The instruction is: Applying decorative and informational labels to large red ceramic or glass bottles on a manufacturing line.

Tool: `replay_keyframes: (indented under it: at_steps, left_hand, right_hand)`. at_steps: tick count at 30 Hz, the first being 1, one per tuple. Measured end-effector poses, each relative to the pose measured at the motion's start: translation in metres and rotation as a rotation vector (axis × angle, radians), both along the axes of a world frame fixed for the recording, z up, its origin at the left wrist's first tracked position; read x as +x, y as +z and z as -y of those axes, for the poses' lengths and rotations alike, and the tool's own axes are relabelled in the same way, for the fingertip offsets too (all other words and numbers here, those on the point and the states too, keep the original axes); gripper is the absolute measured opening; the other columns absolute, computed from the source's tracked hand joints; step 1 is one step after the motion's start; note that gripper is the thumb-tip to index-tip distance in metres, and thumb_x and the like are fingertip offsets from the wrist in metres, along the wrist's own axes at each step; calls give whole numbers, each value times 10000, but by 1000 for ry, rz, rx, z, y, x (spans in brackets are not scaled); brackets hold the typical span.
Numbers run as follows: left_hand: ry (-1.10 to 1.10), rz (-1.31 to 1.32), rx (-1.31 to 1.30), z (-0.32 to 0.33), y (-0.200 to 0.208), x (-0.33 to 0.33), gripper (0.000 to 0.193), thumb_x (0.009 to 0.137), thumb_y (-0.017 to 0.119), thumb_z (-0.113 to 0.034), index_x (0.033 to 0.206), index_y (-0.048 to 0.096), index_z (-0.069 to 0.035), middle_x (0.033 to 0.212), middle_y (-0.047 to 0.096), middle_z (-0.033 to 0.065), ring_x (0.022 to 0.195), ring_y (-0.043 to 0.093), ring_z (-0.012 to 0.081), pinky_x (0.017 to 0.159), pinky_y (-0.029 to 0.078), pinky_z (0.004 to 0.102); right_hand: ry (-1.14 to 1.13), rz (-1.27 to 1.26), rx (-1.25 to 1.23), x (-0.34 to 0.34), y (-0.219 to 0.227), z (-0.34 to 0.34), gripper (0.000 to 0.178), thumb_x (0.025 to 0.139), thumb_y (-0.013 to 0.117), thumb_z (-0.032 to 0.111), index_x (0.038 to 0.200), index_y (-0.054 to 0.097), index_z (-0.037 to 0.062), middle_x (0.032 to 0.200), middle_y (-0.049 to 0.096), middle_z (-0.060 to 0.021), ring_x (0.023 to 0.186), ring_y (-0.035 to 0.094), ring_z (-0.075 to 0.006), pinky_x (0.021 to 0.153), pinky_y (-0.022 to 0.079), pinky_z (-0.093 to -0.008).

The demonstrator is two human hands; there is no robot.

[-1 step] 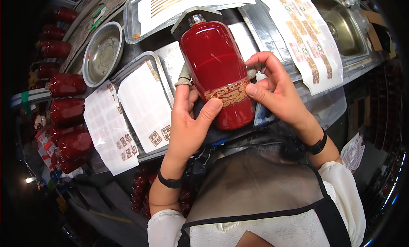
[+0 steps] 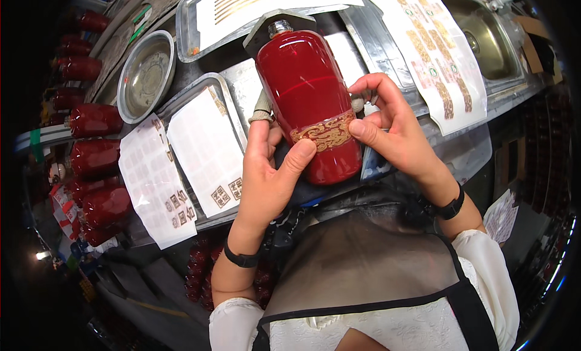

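Note:
A glossy red glass bottle (image 2: 302,78) with a clear threaded neck lies tilted on a grey metal rest (image 2: 257,41), its neck pointing away from me. Around its lower part runs a gold patterned decal (image 2: 327,133). My left hand (image 2: 269,169) has its thumb pressed at the decal's left end, with the fingers curled along the bottle's side. At the decal's right end, the thumb of my right hand (image 2: 393,130) presses down while the bent index finger touches the bottle's edge. The right hand's other fingertips are partly hidden behind the bottle. Cloth-wrapped supports (image 2: 261,112) flank the bottle.
Left of the bottle, decal sheets (image 2: 203,145) lie on a metal tray (image 2: 219,80) beside a round metal basin (image 2: 146,75). More red bottles (image 2: 97,154) line the left. A long gold decal sheet (image 2: 433,54) and a sink (image 2: 484,36) are at right.

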State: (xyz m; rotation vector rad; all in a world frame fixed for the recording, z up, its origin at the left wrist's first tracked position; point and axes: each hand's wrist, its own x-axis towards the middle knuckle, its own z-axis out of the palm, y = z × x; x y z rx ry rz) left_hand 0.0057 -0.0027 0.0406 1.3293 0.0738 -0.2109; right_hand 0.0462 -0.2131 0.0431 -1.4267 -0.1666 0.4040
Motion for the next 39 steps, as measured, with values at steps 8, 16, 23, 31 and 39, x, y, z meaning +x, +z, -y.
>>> replay_keyframes:
  at_steps: [8,16,23,31,39]
  left_hand:
    - [-22,28,20,-3,-1,0,656,946,667,-178,1448,315,56,1319,565,201,1236,546,218,1045,425,342]
    - [-18,35,-23,-3,-1,-1,691,954,655,-184,1487,276,40,1343,553,197,1255,543,225,1030,460,348]
    - [-44,13,-76,-8,-5,-1,681,966,627,-140,1507,250,30,1420,475,179,1306,482,230,1086,388,357]
    - [-54,37,-144,-8,-6,0,680,1000,558,-135,1542,180,26,1461,433,182,1323,463,232,1095,379,353]
    - [-58,31,-154,-8,-9,0,666,1009,546,-135,1543,180,20,1456,443,173,1313,474,221,1104,370,349]
  right_hand:
    - [-58,29,-82,0,-1,-8,477,880,744,125,1236,438,41,1186,494,-88,750,605,-34,623,495,-157]
    - [-55,-37,-65,-2,8,-11,533,844,774,139,1226,417,35,1169,496,-91,739,617,-54,564,493,-170]
    - [-57,-48,-105,-3,14,-14,589,806,799,144,1234,409,40,1177,500,-108,806,666,-109,605,554,-199]
    - [-80,-19,-137,-4,10,-15,586,799,801,149,1229,415,44,1161,505,-100,776,656,-97,581,534,-192]
    - [-152,104,-260,-3,8,-12,438,818,782,177,1137,517,36,1047,557,-60,832,606,-67,638,500,-211]
